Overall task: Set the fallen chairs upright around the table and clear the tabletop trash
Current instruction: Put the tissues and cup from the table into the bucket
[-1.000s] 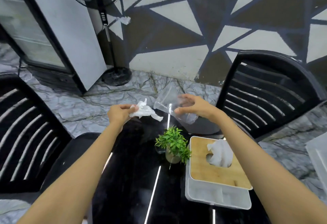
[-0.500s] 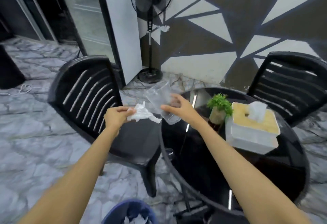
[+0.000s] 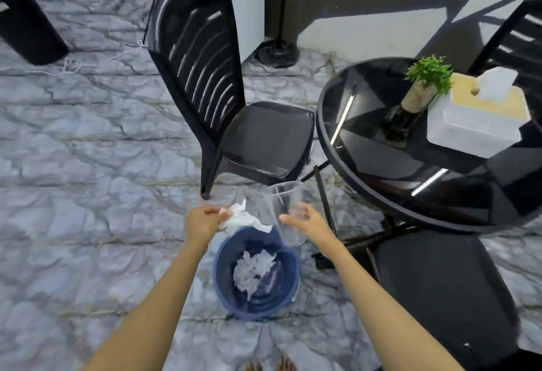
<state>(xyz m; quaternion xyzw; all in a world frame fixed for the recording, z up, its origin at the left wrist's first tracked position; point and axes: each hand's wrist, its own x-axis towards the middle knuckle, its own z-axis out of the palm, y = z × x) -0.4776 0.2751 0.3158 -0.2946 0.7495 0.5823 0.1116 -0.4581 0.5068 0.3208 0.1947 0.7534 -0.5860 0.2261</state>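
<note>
bin (image 3: 220,271): blue, on the floor nearest the feet, white crumpled paper inside; directly under both hands, so judged the drop target.
left hand (image 3: 203,222): fingers pinched on a tissue (image 3: 245,218), just above the bin's far rim, presumably for release.
tissue look: white, crumpled, loose tail hanging toward the bin.
right hand (image 3: 311,222): curled round a cup (image 3: 284,200), mouth up, base over the bin's far right edge.
cup look: clear plastic, apparently empty; likely light, easily crushed.
chair (image 3: 205,83): black, upright, left of the table (image 3: 322,124).
table: round, dark glass, far right; carries a plant (image 3: 428,73) and a tissue box (image 3: 469,133).
</note>
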